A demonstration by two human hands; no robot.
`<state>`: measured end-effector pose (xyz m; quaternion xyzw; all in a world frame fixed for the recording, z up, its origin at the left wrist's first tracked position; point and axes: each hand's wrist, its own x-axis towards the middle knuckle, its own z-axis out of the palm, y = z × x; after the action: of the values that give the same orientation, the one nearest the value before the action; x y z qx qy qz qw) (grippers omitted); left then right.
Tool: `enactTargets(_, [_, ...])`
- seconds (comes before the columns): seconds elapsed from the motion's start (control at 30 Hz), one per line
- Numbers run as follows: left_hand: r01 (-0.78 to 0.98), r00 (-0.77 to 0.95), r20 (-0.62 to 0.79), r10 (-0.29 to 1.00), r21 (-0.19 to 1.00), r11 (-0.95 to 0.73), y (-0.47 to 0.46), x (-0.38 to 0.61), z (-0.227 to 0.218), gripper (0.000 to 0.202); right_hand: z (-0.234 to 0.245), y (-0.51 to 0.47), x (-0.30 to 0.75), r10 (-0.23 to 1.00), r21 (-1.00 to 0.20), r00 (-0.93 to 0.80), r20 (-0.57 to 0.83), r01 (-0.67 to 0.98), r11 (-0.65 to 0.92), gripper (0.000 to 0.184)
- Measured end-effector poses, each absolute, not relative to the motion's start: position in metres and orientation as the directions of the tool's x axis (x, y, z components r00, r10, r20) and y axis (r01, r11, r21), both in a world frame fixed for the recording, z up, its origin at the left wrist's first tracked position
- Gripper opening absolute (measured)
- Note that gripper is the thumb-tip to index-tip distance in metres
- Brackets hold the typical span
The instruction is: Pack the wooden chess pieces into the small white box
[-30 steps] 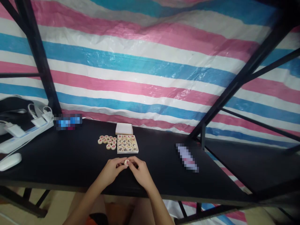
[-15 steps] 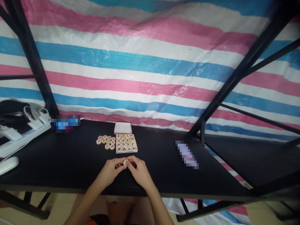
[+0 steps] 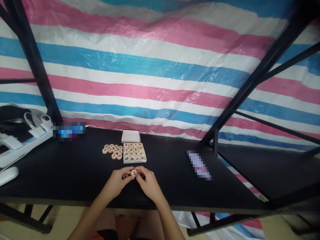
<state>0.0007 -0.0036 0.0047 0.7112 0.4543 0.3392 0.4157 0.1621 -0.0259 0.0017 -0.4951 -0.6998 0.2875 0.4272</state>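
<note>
My left hand [image 3: 119,181] and my right hand [image 3: 148,182] meet near the front of the black table [image 3: 75,173]. Between their fingertips they pinch one round wooden chess piece [image 3: 133,173] with a red mark, face up. Just beyond lies a shallow white box [image 3: 134,153] filled with several such pieces. A loose cluster of round pieces [image 3: 113,151] lies on the table to the left of the box. Behind the box rests its white lid [image 3: 131,136].
A white power strip [image 3: 23,145] with plugged-in chargers and a white mouse [image 3: 8,175] sit at the table's left end. Blurred objects lie at the back left [image 3: 69,130] and right of centre [image 3: 198,164]. Black frame posts [image 3: 37,66] rise before a striped tarp.
Both hands have stayed together on the piece; the piece has turned slightly between the fingers. The view has shifted a little.
</note>
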Motion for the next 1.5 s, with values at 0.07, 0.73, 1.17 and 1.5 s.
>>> enactTargets(0.07, [0.341,0.356,0.112,0.928,0.909,-0.241,-0.003,0.001,0.004,0.031,0.000,-0.025,0.163,0.941,-0.838,-0.137,0.310,0.429,0.338,0.019])
enactTargets(0.73, [0.298,0.344,0.199,0.918,0.904,-0.308,-0.003,-0.001,0.006,0.024,-0.005,-0.024,0.165,0.940,-0.831,-0.070,0.333,0.450,0.328,0.021])
enactTargets(1.17, [0.763,0.258,0.243,0.935,0.542,-0.351,0.099,0.040,0.035,0.015,-0.022,-0.016,0.166,0.879,-0.671,0.110,0.464,0.692,0.268,0.031])
enactTargets(1.5, [0.895,0.348,0.318,0.882,0.167,-0.413,0.092,0.051,0.032,0.023,-0.020,-0.016,0.166,0.890,-0.668,0.109,0.443,0.702,0.247,0.028])
